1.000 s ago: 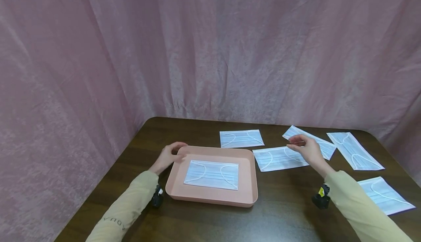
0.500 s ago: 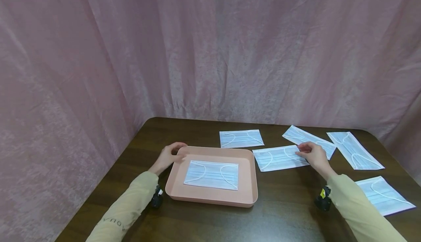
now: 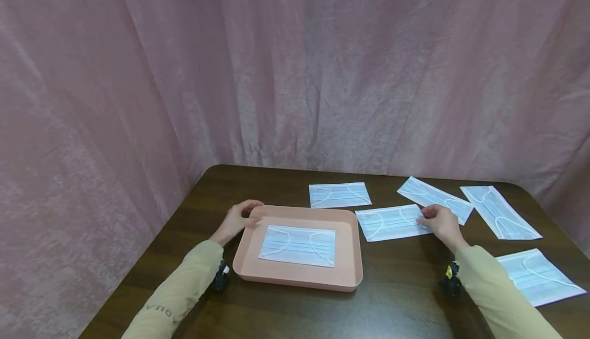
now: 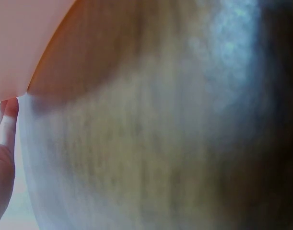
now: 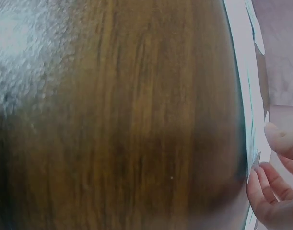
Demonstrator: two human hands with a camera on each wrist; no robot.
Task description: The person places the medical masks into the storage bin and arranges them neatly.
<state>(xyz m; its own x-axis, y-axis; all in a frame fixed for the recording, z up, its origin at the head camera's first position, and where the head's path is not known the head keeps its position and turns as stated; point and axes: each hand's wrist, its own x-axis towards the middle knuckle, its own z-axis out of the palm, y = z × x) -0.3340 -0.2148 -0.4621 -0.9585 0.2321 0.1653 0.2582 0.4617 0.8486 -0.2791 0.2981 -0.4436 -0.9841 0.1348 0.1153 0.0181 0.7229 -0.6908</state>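
My left hand (image 3: pixel 236 222) holds the far left corner of a shallow pink tray (image 3: pixel 345 277), thumb over the rim. Its fingers also show against the tray's edge in the left wrist view. Inside the tray lies one pale blue pleated face mask (image 3: pixel 297 247) with white ear loops. To the right of the tray, my right hand (image 3: pixel 442 225) pinches the right end of another face mask (image 3: pixel 384 223) lying on the table. In the right wrist view, thumb and curled fingers (image 5: pixel 271 179) meet around that mask's edge; the exact contact is partly hidden.
More face masks lie around: one behind the tray (image 3: pixel 340 195), one slanted behind my right hand (image 3: pixel 430 195), one at the far right (image 3: pixel 500 213), and one by my right sleeve (image 3: pixel 541 277). A pink curtain (image 3: pixel 295 72) hangs behind the dark wooden table (image 3: pixel 396 298).
My right hand has come down from above the mask beside the tray and shifted a little right to its end, its fingertips closing there. My left hand stays on the tray.
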